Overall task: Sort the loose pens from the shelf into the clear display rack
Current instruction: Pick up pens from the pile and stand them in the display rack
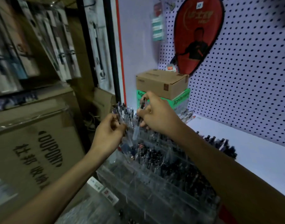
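- Up close, the right hand (pixel 156 115) has its grip clenched round a single pen (pixel 139 120), thumb and curled fingers pinching the dark upper barrel so that the clear lower part points down toward the rack.
- The left hand (pixel 108 135) grasps a bunch of pens (pixel 122 112), fingers curled round their lower ends, and the tops fan upward just beside the right hand's pen.
- Both forearms reach in from the bottom of the view, the left from lower left, the right from lower right, with the wrists nearly level and the hands close together above the rack's far left end.
- Directly beneath the hands stands the clear display rack (pixel 154 183), stepped in rows of see-through compartments, many already filled with dark-capped pens standing upright.
- The rack sits on the white shelf (pixel 260 159); loose pens (pixel 187 114) lie on the shelf behind the right hand, near the boxes.
- Further back, a brown carton (pixel 161 83) rests on a green box (pixel 181 99) against the pegboard wall (pixel 251 70).
- To the left is a large cardboard box (pixel 33 151) with dark printed lettering.
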The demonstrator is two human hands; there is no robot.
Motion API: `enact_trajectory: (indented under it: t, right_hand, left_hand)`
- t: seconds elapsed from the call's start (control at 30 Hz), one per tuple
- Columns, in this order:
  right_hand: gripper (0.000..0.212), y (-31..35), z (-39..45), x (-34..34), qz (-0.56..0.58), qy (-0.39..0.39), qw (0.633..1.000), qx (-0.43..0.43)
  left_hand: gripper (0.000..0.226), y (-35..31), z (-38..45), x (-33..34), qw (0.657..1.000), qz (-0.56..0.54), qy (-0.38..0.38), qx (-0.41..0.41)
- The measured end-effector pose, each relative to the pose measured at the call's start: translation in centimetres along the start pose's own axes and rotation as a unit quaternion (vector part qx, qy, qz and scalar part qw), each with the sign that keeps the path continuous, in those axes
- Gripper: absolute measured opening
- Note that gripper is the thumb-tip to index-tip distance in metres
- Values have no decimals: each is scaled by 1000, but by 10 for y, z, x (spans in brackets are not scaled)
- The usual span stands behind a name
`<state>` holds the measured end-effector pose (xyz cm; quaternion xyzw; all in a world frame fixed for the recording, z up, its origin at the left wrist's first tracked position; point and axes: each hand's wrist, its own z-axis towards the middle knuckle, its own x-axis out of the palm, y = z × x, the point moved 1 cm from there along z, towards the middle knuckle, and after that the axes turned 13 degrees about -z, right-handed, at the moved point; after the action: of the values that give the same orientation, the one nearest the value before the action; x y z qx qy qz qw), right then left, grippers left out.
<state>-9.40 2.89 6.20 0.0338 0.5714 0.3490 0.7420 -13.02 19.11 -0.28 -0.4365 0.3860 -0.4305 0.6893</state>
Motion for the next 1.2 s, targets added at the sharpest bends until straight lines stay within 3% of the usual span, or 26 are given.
enact_trajectory:
  t: [0.1,0.27,0.43,0.57,0.73,0.83,0.93,1.07,1.2]
  right_hand:
    - [13,-3,1,18,-10,-17,999,-29]
    - [26,-3,2,45,-45,-14,997,-58]
    - [17,-2,-5,60,-83,34,991,-104]
    - [8,3,-8,66,-151,79,979,-109]
    - [29,3,-17,80,-272,144,946,-101]
    - [22,3,-19,85,-314,159,931,-101]
    - [20,7,-22,90,-329,165,922,-119]
    - [7,8,-18,84,-296,191,931,-97]
    - [31,-1,-11,68,-246,169,952,-68]
  left_hand:
    - [11,25,-3,-8,999,32,2,-15]
    - [16,51,-1,-10,994,104,40,18]
    - [7,77,2,-8,958,257,125,-3]
    - [11,78,4,-5,959,256,123,3]
    - [24,82,5,-7,959,251,124,39]
    - [16,86,8,-13,954,264,138,39]
    - [11,85,8,-16,961,236,142,23]
    - [18,73,-1,-7,982,102,156,-28]
    - [25,73,-7,1,972,143,187,-17]
